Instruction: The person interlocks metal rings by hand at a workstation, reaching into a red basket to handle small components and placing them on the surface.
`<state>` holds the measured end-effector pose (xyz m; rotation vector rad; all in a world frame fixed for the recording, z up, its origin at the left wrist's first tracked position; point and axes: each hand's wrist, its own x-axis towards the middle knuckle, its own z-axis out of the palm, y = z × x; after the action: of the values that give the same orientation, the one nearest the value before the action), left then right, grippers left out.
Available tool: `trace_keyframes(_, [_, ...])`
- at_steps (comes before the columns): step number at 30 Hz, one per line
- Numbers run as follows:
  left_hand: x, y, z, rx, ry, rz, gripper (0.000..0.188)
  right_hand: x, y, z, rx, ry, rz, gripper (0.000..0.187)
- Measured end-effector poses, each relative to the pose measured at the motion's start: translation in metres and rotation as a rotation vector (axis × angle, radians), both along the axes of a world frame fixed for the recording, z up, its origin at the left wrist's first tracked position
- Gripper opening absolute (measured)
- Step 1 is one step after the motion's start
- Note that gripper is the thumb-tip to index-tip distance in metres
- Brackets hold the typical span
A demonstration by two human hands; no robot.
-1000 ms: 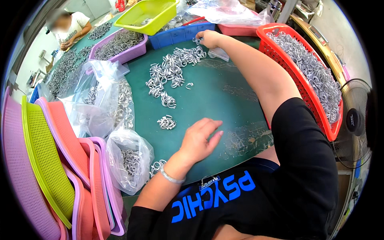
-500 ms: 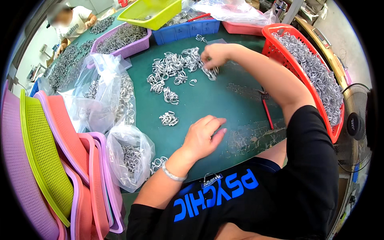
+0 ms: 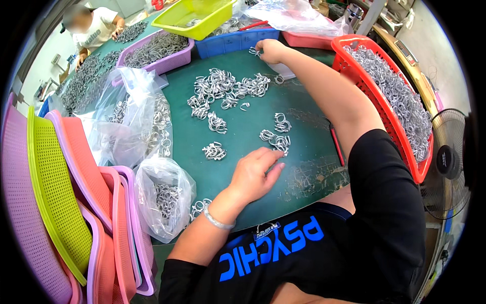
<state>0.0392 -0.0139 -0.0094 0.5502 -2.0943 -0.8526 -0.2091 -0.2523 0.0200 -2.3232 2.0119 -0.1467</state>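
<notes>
At the far middle of the green table, the bent fingers of my right hand [image 3: 272,51] pinch at a few silver metal rings [image 3: 253,51] beside the blue bin. My left hand [image 3: 254,175] rests palm down nearer me, thumb and fingers apart. Its fingertips touch the near edge of a loose cluster of rings [image 3: 276,140]. Beyond lies a larger heap of the same rings [image 3: 215,85], with smaller clumps [image 3: 214,151] left of my hand. A single ring [image 3: 279,79] sits below my right wrist, by a clear plastic piece.
A red basket [image 3: 349,63] full of rings stands right, near red-handled pliers [image 3: 336,146]. Plastic bags [image 3: 164,200] of rings and stacked baskets [image 3: 55,202] line the left. Purple [image 3: 185,57], blue [image 3: 238,44] and yellow-green [image 3: 202,29] bins stand behind. Another person [image 3: 93,28] works far left.
My right hand has moved from the heap's right end to the rings by the blue bin. A cluster of rings now lies at my left fingertips; my left hand has barely moved.
</notes>
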Motion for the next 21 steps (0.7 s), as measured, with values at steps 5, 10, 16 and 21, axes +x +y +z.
trace_keyframes(5, [0.001,0.001,-0.001,-0.008,-0.001,0.001,0.019,0.022,-0.018,-0.002,0.007,-0.002,-0.128,0.033])
trace_keyframes(10, [0.0,-0.001,-0.002,-0.013,0.002,0.01,0.019,0.017,-0.038,-0.018,0.008,0.072,-0.184,0.03])
trace_keyframes(16, [0.0,-0.001,0.0,0.001,0.007,0.005,0.019,0.009,-0.044,-0.033,-0.09,0.033,-0.134,0.019])
trace_keyframes(21, [-0.001,0.0,-0.004,-0.01,0.035,0.002,0.018,0.009,-0.016,-0.01,-0.107,-0.041,-0.002,0.016])
